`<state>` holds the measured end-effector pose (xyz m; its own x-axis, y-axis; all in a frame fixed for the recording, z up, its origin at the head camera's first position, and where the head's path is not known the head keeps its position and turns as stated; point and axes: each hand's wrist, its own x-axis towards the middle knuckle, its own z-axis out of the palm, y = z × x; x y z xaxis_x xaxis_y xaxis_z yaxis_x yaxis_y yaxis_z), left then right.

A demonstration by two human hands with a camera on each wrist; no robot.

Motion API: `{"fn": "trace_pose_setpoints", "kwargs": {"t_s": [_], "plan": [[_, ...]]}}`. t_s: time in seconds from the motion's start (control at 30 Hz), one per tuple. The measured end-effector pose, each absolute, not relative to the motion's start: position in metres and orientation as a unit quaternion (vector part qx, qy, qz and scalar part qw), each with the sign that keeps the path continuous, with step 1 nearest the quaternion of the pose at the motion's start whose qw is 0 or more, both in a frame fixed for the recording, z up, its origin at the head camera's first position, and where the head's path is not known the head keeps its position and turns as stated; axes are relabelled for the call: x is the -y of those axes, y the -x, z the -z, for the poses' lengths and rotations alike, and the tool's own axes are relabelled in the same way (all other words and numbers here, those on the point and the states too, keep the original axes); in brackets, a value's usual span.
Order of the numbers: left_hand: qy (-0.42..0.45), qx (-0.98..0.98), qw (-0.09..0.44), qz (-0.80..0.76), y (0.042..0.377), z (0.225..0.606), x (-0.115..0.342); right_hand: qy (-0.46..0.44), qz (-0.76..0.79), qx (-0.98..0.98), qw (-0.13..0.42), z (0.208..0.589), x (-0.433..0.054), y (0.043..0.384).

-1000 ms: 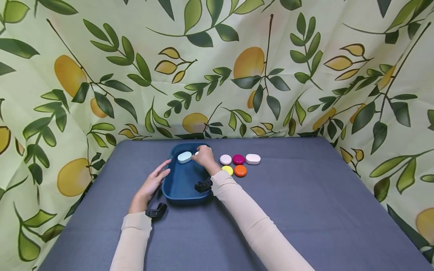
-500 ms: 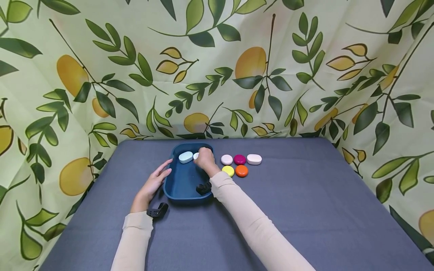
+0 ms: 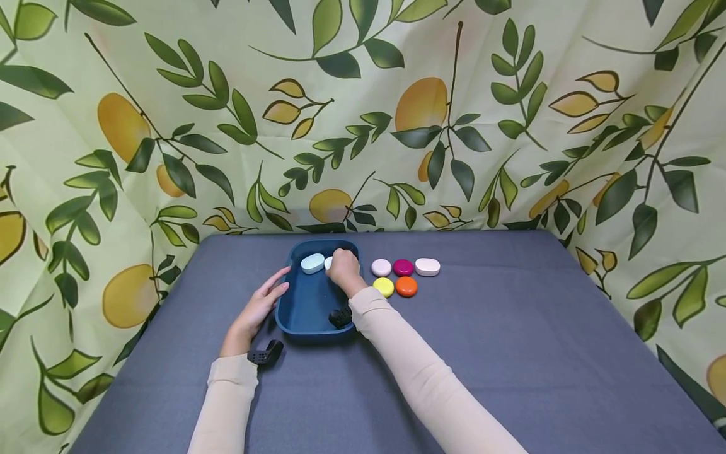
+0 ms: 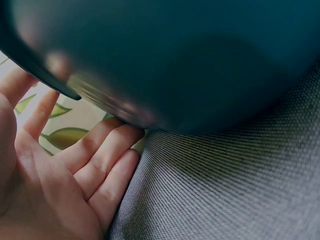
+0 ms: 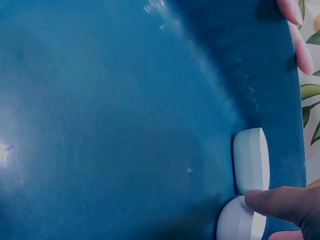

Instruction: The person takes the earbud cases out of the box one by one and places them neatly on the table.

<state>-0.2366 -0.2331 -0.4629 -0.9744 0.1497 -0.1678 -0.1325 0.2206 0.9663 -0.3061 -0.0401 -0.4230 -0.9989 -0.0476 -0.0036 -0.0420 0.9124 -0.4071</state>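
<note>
A dark blue tray [image 3: 306, 330] stands on the table at left of centre. Inside it, near the far end, lies a pale blue oval soap bar [image 3: 312, 263]. Right beside that bar is a white, rounded soap bar [image 5: 235, 220], which my right hand [image 3: 345, 271] pinches; the thumb [image 5: 265, 200] is at its edge, and the hand hides most of it in the head view. My left hand [image 3: 258, 310] rests against the tray's left side with its fingers extended, the fingertips right at the rim.
To the right of the tray are several more soaps: a pale pink round one [image 3: 381, 268], a magenta one [image 3: 403, 267], a pale pink oval one [image 3: 427, 267], a yellow one [image 3: 383, 287] and an orange one [image 3: 406, 287]. A leaf-printed cloth [image 3: 351, 139] hangs behind the table.
The right hand has turned slightly and its fingers have drawn in over the white soap bar, close to the pale blue one. The left hand stays at the tray; the whole view shifts a little.
</note>
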Motion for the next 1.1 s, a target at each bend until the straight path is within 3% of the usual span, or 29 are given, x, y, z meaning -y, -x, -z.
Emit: {"fn": "trace_pose_setpoints", "kwargs": {"t_s": [0.47, 1.1], "plan": [[-0.008, -0.773, 0.112, -0.625, 0.236, 0.463, 0.232, 0.036, 0.259, -0.965, -0.002, 0.416, 0.035, 0.304], [-0.008, -0.779, 0.115, -0.617, 0.237, 0.463, 0.236, 0.187, 0.397, -0.898, 0.008, 0.392, 0.007, 0.290]]}}
